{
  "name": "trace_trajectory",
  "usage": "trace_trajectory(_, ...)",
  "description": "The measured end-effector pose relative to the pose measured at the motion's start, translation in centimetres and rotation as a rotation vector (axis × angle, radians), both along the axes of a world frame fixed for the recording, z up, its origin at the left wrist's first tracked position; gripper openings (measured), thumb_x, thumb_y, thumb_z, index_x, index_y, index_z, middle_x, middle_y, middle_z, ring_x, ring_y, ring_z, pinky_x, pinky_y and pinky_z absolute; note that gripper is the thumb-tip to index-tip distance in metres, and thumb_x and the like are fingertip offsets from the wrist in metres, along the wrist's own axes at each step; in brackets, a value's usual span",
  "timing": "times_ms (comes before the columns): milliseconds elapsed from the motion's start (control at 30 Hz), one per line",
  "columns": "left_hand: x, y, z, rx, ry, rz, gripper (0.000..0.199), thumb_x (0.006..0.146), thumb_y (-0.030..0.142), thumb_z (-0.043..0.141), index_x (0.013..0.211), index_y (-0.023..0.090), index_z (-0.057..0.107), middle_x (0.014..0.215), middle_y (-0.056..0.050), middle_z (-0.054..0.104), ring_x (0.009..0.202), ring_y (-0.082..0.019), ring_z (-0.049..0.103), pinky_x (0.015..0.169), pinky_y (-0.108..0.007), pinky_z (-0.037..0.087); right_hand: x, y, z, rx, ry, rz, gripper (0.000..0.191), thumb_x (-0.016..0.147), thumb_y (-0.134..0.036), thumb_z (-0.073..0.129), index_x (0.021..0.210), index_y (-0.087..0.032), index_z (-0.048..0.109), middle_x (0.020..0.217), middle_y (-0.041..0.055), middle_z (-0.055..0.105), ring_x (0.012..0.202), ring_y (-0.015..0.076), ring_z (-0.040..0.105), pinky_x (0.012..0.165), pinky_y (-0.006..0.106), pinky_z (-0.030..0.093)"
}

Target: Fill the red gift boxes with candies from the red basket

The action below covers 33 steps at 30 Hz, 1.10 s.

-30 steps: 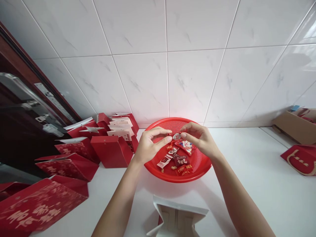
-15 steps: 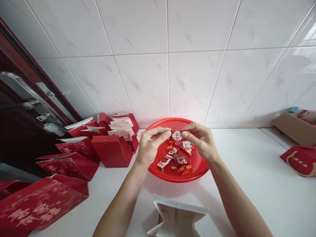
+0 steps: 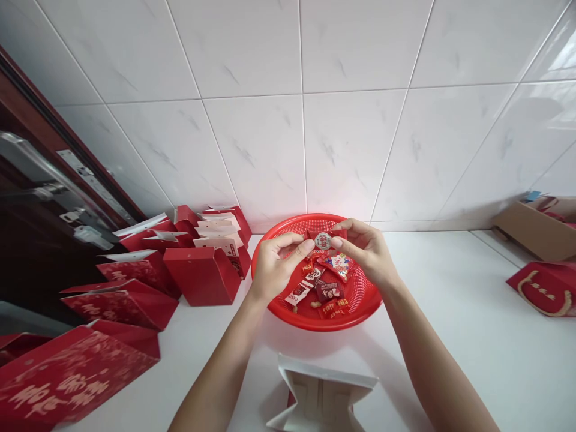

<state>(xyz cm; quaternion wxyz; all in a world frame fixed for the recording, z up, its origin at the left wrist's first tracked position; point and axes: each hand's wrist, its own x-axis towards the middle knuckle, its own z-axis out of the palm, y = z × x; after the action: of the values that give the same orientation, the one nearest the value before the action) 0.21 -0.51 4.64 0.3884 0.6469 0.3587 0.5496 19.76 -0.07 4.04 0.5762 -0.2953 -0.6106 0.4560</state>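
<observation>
The left hand (image 3: 279, 268) and right hand (image 3: 366, 252) pinch opposite ends of a red-wrapped candy (image 3: 323, 240), above a red plastic basket (image 3: 360, 312) of more candies (image 3: 326, 292) on the white tabletop (image 3: 454, 300).

The left hand (image 3: 274, 270) and right hand (image 3: 366, 255) are hiding the ends of the wrapped candy (image 3: 323, 240), its print seemingly too small to read; the lower edge is cutting off a white paper bag (image 3: 321, 399).
</observation>
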Motion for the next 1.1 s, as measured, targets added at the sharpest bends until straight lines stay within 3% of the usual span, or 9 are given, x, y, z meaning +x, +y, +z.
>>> trace_trajectory(200,-0.21,0.35,-0.18,-0.021,-0.043,-0.033,0.032,0.082,0.048,0.083,0.069,0.020,0.075,0.068,0.000,0.068,0.070,-0.017,0.062,0.070,-0.028,0.052,0.05,0.15,-0.37,-0.039,0.032,0.086,0.036,0.086,-0.045,0.083,0.076,-0.023,0.058,0.076,-0.0001,0.070,0.069,0.0173,0.068,0.069,0.033,0.058)
trace_trajectory(400,0.02,0.05,0.17,-0.044,-0.084,-0.125,0.035,0.082,0.051,0.082,0.067,0.020,0.075,0.066,-0.001,0.069,0.069,-0.018,0.064,0.070,-0.031,0.055,0.30,0.22,-0.66,-0.057,0.073,0.165,0.034,0.085,-0.048,0.083,0.076,-0.023,0.061,0.073,-0.0012,0.069,0.066,0.0178,0.067,0.070,0.035,0.058)
trace_trajectory(533,0.00,-0.09,0.24,-0.032,-0.064,-0.105,0.032,0.084,0.050,0.081,0.071,0.020,0.077,0.069,-0.002,0.070,0.071,-0.019,0.065,0.071,-0.031,0.056,0.23,0.17,-0.56,-0.062,0.063,0.147,0.033,0.085,-0.046,0.083,0.075,-0.023,0.061,0.074,-0.0007,0.069,0.066,0.0178,0.066,0.070,0.035,0.057)
trace_trajectory(733,0.17,0.06,0.00,0.038,0.071,-0.059,0.037,0.085,0.051,0.078,0.066,0.020,0.071,0.067,-0.001,0.067,0.069,-0.018,0.062,0.070,-0.030,0.053,0.09,0.37,-0.58,-0.053,0.093,0.029,0.027,0.085,-0.044,0.084,0.079,-0.022,0.068,0.075,-0.0005,0.069,0.070,0.0166,0.065,0.073,0.032,0.056)
trace_trajectory(967,0.48,0.17,-0.33,0.033,0.238,-0.137,0.039,0.088,0.051,0.073,0.067,0.019,0.071,0.071,-0.001,0.071,0.071,-0.019,0.065,0.070,-0.030,0.053,0.14,0.49,-0.55,-0.133,0.098,0.018,0.034,0.081,-0.047,0.086,0.076,-0.021,0.064,0.076,0.0007,0.072,0.070,0.0166,0.066,0.073,0.032,0.056)
trace_trajectory(1100,-0.05,0.50,-0.45,-0.043,0.314,-0.198,0.029,0.086,0.049,0.077,0.086,0.020,0.080,0.091,-0.005,0.080,0.090,-0.026,0.074,0.085,-0.034,0.057,0.16,0.32,-0.36,-0.155,0.023,0.060,0.034,0.083,-0.046,0.084,0.076,-0.020,0.063,0.076,0.0005,0.072,0.069,0.0162,0.066,0.069,0.031,0.055)
